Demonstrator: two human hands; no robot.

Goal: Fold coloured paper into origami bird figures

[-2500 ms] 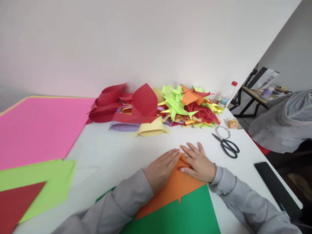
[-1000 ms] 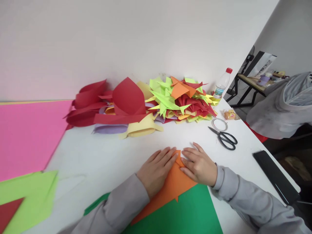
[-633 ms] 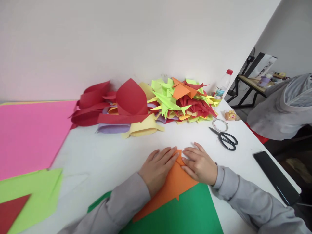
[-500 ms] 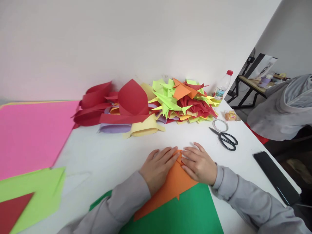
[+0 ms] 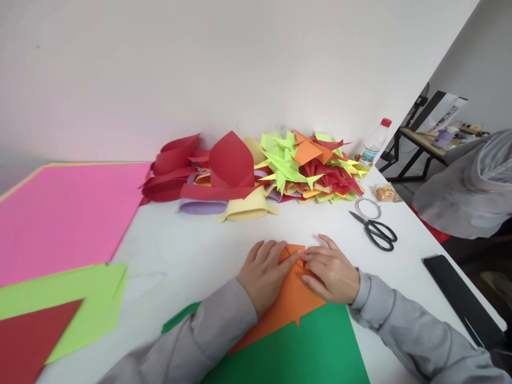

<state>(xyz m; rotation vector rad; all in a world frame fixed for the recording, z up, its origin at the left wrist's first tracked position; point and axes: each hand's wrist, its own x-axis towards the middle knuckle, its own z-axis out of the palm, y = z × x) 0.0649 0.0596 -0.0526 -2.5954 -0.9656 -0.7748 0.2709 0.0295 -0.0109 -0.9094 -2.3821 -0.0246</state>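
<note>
A folded sheet of orange paper point(image 5: 298, 298) lies on green paper point(image 5: 304, 352), with a small pointed tab sticking out from its lower edge. My left hand point(image 5: 266, 274) rests flat on its upper left part, fingers stretched forward and thumb reaching to the small fold at the top. From the other side, my right hand point(image 5: 332, 272) has its fingertips on that same fold and seems to pinch it, one finger raised. The exact grip is partly hidden by the fingers.
Scissors point(image 5: 374, 231), a tape roll point(image 5: 368, 208), a wrapped snack point(image 5: 384, 193) and a bottle point(image 5: 373, 144) stand right. Folded paper shapes point(image 5: 296, 165) and red paper pieces point(image 5: 231, 160) line the wall. Pink sheets point(image 5: 76, 213) lie left; a black object point(image 5: 460, 298) lies by the right edge.
The view has shifted slightly, so the scene appears further right. My right fingertips have drawn together at the top fold; my left hand still presses on the orange paper.
</note>
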